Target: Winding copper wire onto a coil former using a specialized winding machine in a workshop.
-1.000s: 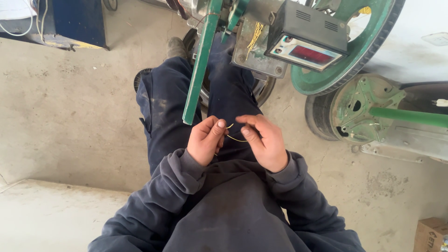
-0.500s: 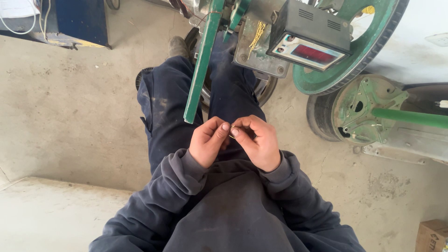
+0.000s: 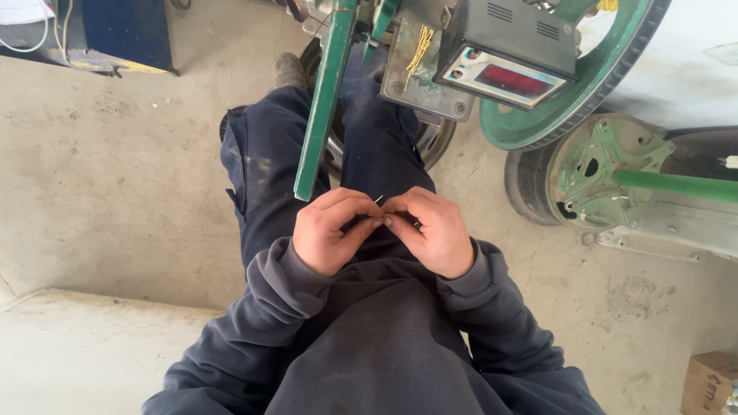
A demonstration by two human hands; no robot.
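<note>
A: Grip, both hands?

B: Left hand (image 3: 329,230) and right hand (image 3: 432,230) meet fingertip to fingertip over the lap. Each grip pressed together, pinching a thin yellowish wire (image 3: 378,200); only a short end pokes up between the thumbs. Rest of it hidden by fingers.

A: Pose?

B: Seated, forearms drawn in from either side, dark blue sleeves (image 3: 269,296) bunched at the wrists, knuckles up. Wire sits just above the thighs, below the lower end of a green metal bar (image 3: 323,107) slanting down from above.

A: Boxes, panels, signs?

B: Dark box with a red display window (image 3: 511,48), upper centre-right, tilted. Beside it a grey plate carrying a bundle of yellow wires (image 3: 420,48). Large green wheel rim (image 3: 573,115) behind. Brown cardboard box (image 3: 709,382) at lower right corner on the concrete floor (image 3: 115,192). Blue cabinet (image 3: 127,31) upper left.
</note>
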